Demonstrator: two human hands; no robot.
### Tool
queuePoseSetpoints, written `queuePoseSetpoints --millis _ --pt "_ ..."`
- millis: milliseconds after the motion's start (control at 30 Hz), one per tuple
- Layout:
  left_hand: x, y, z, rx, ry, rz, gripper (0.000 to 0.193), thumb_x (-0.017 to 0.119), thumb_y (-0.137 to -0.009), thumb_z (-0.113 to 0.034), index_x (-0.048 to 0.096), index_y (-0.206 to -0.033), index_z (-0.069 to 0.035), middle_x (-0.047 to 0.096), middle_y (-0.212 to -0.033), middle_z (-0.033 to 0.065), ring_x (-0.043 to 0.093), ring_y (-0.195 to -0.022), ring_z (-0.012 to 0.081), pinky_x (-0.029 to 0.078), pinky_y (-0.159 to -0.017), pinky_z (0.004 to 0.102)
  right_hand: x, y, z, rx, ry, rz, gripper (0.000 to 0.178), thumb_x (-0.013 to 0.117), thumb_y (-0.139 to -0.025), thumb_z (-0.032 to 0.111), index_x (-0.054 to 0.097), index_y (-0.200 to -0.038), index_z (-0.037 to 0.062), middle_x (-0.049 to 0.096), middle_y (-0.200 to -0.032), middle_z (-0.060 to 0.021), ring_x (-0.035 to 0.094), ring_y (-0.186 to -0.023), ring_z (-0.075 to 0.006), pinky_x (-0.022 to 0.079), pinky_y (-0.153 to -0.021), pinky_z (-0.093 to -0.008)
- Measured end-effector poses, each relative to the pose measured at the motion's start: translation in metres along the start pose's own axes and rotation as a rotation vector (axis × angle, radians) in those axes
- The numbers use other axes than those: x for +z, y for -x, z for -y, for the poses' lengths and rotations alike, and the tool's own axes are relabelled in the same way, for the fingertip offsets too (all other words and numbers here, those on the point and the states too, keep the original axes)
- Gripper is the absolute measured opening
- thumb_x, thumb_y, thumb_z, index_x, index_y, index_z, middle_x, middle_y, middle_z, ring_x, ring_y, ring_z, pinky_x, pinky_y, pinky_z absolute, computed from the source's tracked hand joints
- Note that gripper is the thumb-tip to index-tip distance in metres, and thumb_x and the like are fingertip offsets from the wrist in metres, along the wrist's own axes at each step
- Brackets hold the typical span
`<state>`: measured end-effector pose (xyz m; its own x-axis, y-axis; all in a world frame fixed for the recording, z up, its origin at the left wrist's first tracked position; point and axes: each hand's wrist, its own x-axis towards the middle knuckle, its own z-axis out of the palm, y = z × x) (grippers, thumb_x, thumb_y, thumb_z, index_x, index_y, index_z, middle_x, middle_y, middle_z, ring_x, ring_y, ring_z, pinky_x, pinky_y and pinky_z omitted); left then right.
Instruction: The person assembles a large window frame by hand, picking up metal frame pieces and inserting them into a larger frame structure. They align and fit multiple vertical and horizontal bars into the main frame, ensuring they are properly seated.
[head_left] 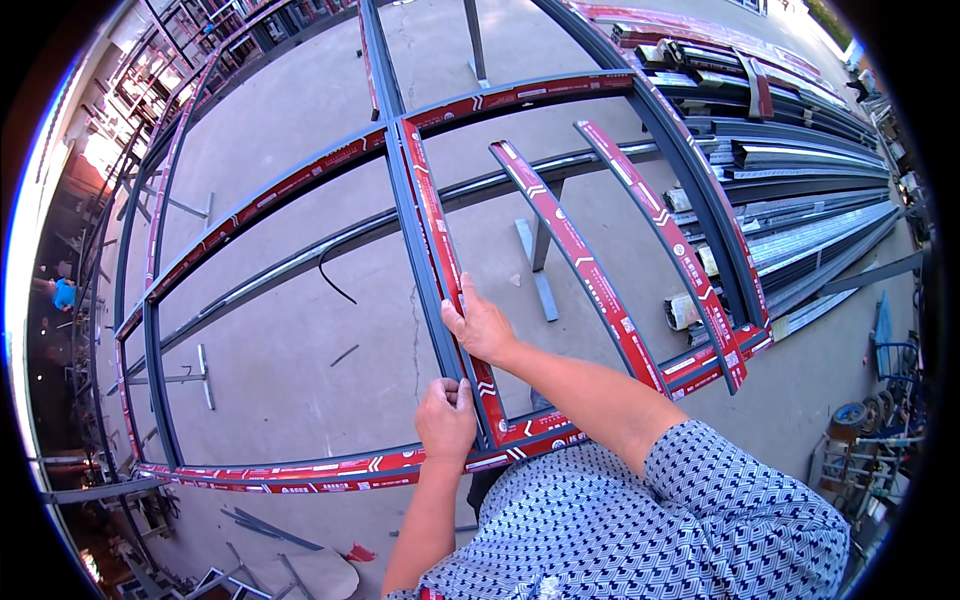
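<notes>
A large grey metal frame taped in red spans the concrete floor, propped on low stands, with a lower rail running just in front of the person. Stacks of grey metal profiles lie to the right. Inside the frame, two loose red-taped bars lean across the right opening, well apart from the hands. The upright centre bar meets the lower rail near the person. The right arm reaches forward and leftward, the right hand wrapped around this bar, thumb up along its red face. The left forearm rises straight up, the left hand clenched on the bar's grey side just above the joint.
</notes>
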<state>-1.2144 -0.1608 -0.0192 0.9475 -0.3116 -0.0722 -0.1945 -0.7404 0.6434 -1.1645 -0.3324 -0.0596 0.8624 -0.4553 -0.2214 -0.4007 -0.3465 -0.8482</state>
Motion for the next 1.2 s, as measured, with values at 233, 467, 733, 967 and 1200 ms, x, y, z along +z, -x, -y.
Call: queuePoseSetpoints --millis 233,467,733,967,1200 --pt "0.000 0.000 -0.005 -0.073 -0.013 0.045 0.026 0.078 -0.099 -0.028 0.073 -0.095 -0.003 0.077 -0.080 0.0146 0.075 -0.074 0.0355 0.058 -0.072 0.0491 -0.006 0.000 -0.002 0.003 0.006 -0.004 0.086 0.052 -0.109 0.053 0.029 -0.167 -0.0064 0.072 -0.125 -0.0325 0.073 -0.111 -0.0492 0.057 -0.096 -0.0561" --pt "0.001 0.001 -0.006 -0.059 -0.056 0.054 0.027 0.077 -0.100 -0.029 0.074 -0.096 -0.002 0.077 -0.078 0.0150 0.076 -0.070 0.0319 0.058 -0.070 0.0454 -0.001 -0.004 -0.009 -0.028 0.040 -0.066 0.091 0.055 -0.106 0.056 0.030 -0.167 -0.0058 0.069 -0.132 -0.0364 0.070 -0.120 -0.0516 0.054 -0.105 -0.0534" --pt "0.011 -0.008 -0.009 0.006 0.022 0.097 0.030 0.071 -0.103 -0.033 0.071 -0.094 -0.005 0.076 -0.084 0.0208 0.075 -0.082 0.0444 0.058 -0.076 0.0553 -0.012 -0.009 -0.018 0.035 -0.081 -0.120 0.074 0.068 -0.100 0.059 0.062 -0.140 -0.0039 0.077 -0.110 -0.0259 0.077 -0.105 -0.0372 0.057 -0.096 -0.0455" --pt "0.000 0.000 -0.001 -0.032 0.045 0.149 0.030 0.070 -0.103 -0.034 0.072 -0.098 -0.004 0.078 -0.086 0.0190 0.076 -0.083 0.0422 0.058 -0.076 0.0547 -0.005 -0.004 -0.015 0.086 -0.215 -0.018 0.071 0.078 -0.097 0.059 0.068 -0.126 -0.0055 0.075 -0.109 -0.0148 0.071 -0.097 -0.0215 0.056 -0.091 -0.0384" --pt "-0.004 -0.014 0.002 0.016 0.132 0.297 0.033 0.072 -0.102 -0.036 0.072 -0.100 -0.003 0.078 -0.088 0.0195 0.076 -0.085 0.0414 0.058 -0.078 0.0527 -0.008 -0.006 -0.018 0.135 -0.350 -0.013 0.065 0.084 -0.094 0.055 0.067 -0.119 -0.0025 0.071 -0.103 -0.0082 0.065 -0.092 -0.0137 0.055 -0.083 -0.0345"
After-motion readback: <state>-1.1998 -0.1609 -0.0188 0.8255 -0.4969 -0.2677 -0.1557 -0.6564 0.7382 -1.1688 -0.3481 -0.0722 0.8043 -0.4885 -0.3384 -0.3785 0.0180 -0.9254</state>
